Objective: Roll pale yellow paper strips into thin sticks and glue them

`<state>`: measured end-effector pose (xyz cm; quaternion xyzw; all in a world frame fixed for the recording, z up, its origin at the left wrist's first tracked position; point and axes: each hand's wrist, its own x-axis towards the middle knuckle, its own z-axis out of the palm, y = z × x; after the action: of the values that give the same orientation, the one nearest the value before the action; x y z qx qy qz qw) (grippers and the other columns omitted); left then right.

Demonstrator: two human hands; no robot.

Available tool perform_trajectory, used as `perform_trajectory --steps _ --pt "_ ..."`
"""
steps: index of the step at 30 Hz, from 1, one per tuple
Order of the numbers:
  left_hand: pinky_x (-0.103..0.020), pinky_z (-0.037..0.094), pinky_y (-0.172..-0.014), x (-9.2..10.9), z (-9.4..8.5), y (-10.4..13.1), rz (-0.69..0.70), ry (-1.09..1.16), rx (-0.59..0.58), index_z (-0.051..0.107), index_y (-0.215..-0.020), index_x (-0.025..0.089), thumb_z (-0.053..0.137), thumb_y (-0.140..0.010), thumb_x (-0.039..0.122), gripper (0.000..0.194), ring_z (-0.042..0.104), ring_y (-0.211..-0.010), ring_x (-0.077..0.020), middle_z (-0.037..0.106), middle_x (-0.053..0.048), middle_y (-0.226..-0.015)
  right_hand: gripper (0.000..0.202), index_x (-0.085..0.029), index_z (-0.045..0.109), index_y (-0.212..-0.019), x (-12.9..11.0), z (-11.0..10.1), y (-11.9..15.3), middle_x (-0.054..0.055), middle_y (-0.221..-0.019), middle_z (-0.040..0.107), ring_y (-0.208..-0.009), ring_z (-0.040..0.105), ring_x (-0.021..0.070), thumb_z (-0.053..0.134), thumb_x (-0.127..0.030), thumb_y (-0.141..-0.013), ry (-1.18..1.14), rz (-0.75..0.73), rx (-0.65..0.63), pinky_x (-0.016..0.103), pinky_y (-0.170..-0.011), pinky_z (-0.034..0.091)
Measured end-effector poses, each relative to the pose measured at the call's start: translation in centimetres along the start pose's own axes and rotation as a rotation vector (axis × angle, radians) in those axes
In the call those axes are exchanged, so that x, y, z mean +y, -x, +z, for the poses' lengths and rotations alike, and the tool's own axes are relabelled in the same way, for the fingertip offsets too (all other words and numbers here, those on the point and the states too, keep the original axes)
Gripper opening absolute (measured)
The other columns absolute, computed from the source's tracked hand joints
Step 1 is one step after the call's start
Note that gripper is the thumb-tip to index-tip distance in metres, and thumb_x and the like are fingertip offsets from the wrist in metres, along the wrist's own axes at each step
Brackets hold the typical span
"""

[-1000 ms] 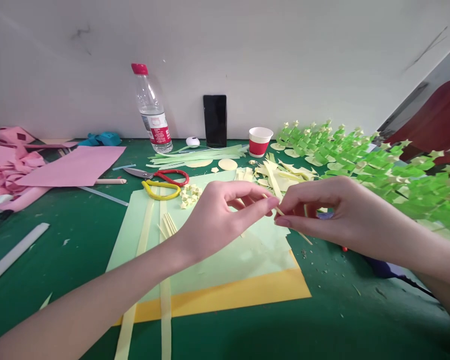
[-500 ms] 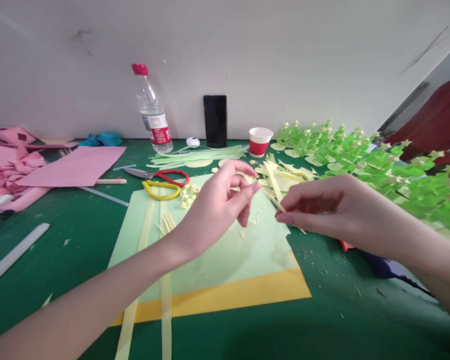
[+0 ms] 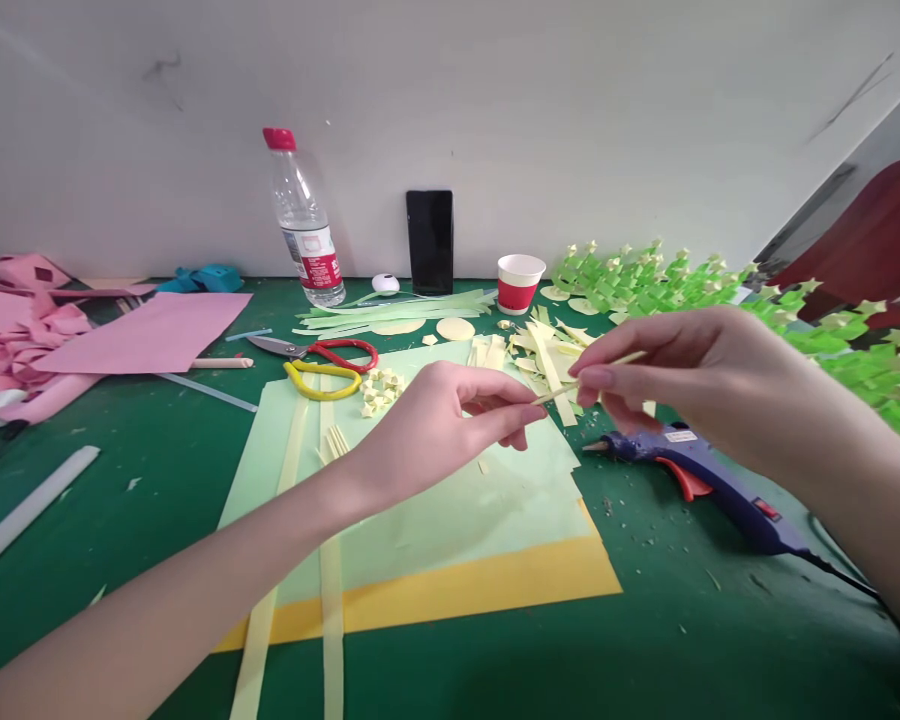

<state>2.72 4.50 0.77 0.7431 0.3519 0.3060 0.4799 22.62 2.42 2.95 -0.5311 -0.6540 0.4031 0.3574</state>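
Between my hands, above the pale green sheet (image 3: 450, 510), is a thin pale yellow stick (image 3: 555, 395), slightly tilted. My left hand (image 3: 472, 405) pinches its lower left end between thumb and fingertips. The fingers of my right hand (image 3: 645, 365) close on its other part, up and to the right. Behind my hands lie pale yellow paper scraps (image 3: 544, 355). Small yellow paper stars (image 3: 381, 391) and several thin yellow sticks (image 3: 336, 442) rest on the sheet left of my left hand.
Scissors (image 3: 330, 352), a bottle (image 3: 311, 240), a phone (image 3: 430, 242) and a paper cup (image 3: 520, 284) are at the back. Pink paper (image 3: 150, 332) is at left. A blue glue gun (image 3: 727, 500) lies at right, below green paper plants (image 3: 832, 350). Two long strips (image 3: 332, 620) cross the sheet.
My right hand has moved up with the stick, uncovering the glue gun. My left hand has lowered slightly and now grips the stick's other end.
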Motion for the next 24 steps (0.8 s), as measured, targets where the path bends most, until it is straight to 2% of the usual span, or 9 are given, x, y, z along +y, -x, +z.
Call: perform_trajectory --steps 6,8,10,13,15,18,21,22,24 --pt "-0.019 0.05 -0.062 0.0 -0.3 -0.2 0.008 -0.057 0.084 0.07 -0.071 0.017 0.065 -0.083 0.02 0.013 0.062 -0.06 -0.0105 0.065 0.003 -0.06 0.022 -0.015 0.068 -0.087 0.5 -0.6 -0.6 0.006 -0.074 0.062 -0.054 0.05 0.0079 0.061 -0.036 -0.083 -0.012 -0.022 0.175 0.023 -0.047 0.04" --pt "-0.019 0.049 -0.061 -0.1 -0.4 -0.3 0.007 -0.084 0.078 0.07 -0.07 0.017 0.065 -0.082 0.02 0.013 0.062 -0.06 -0.0105 0.066 0.003 -0.061 0.013 -0.017 0.064 -0.078 0.5 -0.7 -0.7 0.003 -0.072 0.058 -0.055 0.049 0.0072 0.054 -0.024 -0.082 -0.008 -0.069 0.242 0.023 -0.047 0.037" --pt "-0.021 0.049 -0.06 -0.2 -0.6 -0.4 -0.001 -0.122 0.054 0.071 -0.071 0.017 0.067 -0.081 0.022 0.012 0.063 -0.06 -0.0117 0.068 0.002 -0.062 0.018 -0.017 0.055 -0.064 0.5 -0.8 -0.7 0.001 -0.065 0.053 -0.055 0.047 0.0069 0.045 -0.016 -0.079 0.006 -0.115 0.277 0.023 -0.048 0.036" --pt "-0.023 0.047 -0.055 -0.3 -1.4 -0.4 -0.004 -0.21 -0.005 0.074 -0.074 0.02 0.067 -0.081 0.027 0.012 0.064 -0.062 -0.0148 0.071 0.001 -0.066 0.031 -0.017 0.044 -0.052 0.3 -0.9 -0.4 0.001 -0.052 0.047 -0.049 0.043 0.0071 0.038 -0.019 -0.082 0.072 -0.114 0.214 0.025 -0.047 0.033" --pt "-0.023 0.045 -0.055 -0.3 -2.3 -0.4 0.026 -0.297 -0.076 0.076 -0.076 0.022 0.064 -0.082 0.03 0.015 0.063 -0.065 -0.016 0.072 0.0 -0.072 0.043 -0.017 0.041 -0.048 0.1 -0.6 -0.2 -0.001 -0.045 0.043 -0.042 0.037 0.0053 0.042 -0.029 -0.089 0.133 -0.094 0.171 0.026 -0.048 0.032" --pt "-0.021 0.044 -0.063 -0.2 -3.9 -0.4 0.064 -0.478 -0.282 0.078 -0.079 0.026 0.063 -0.083 0.03 0.015 0.063 -0.075 -0.0156 0.071 0.0 -0.082 0.046 -0.016 0.044 -0.047 0.1 0.3 0.2 -0.004 -0.041 0.038 -0.039 0.029 0.0027 0.059 -0.039 -0.084 0.201 -0.091 0.15 0.024 -0.047 0.03" --pt "-0.018 0.042 -0.063 -0.1 -5.6 -0.3 -0.052 -0.626 -0.527 0.079 -0.082 0.029 0.063 -0.084 0.025 0.016 0.061 -0.081 -0.0145 0.068 0.001 -0.086 0.023 -0.019 0.064 -0.078 0.4 0.7 0.1 -0.005 -0.047 0.048 -0.04 0.037 0.005 0.066 -0.042 -0.077 0.223 -0.131 0.109 0.022 -0.041 0.029" --pt "-0.018 0.042 -0.063 -0.2 -6.2 -0.3 -0.094 -0.647 -0.57 0.079 -0.084 0.029 0.063 -0.084 0.023 0.018 0.061 -0.081 -0.0141 0.068 0.001 -0.087 0.026 -0.02 0.065 -0.087 0.6 0.7 0.0 -0.005 -0.049 0.051 -0.04 0.04 0.006 0.066 -0.044 -0.076 0.225 -0.15 0.09 0.022 -0.039 0.029" --pt "-0.017 0.042 -0.064 -0.5 -7.4 -0.2 -0.15 -0.66 -0.599 0.079 -0.088 0.029 0.061 -0.084 0.017 0.022 0.061 -0.08 -0.0129 0.068 0.001 -0.088 0.028 -0.02 0.066 -0.087 1.1 0.4 -0.3 -0.004 -0.048 0.052 -0.038 0.041 0.0069 0.063 -0.046 -0.076 0.235 -0.18 0.042 0.022 -0.036 0.03"
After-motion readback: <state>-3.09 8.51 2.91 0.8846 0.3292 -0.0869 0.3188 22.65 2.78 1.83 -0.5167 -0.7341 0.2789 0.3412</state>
